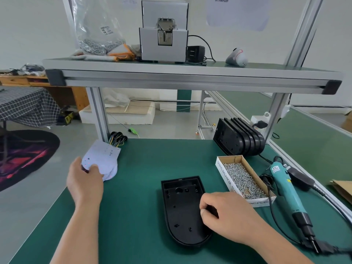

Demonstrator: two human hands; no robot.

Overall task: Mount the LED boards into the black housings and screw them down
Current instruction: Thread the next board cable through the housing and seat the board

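Hands (84, 181) (226, 214) on boards (103, 156), round-ended black housing (181, 208)

White walls (28, 25) in even, soft light; a grey floor (171, 126) with a dark round rug (24, 155) patterned in red at left; beside it a table (24, 105) under a checked cloth, a wooden desk (19, 80) behind; the green worktop (142, 164) stands in an aluminium frame (97, 111) bearing a shelf (190, 77).
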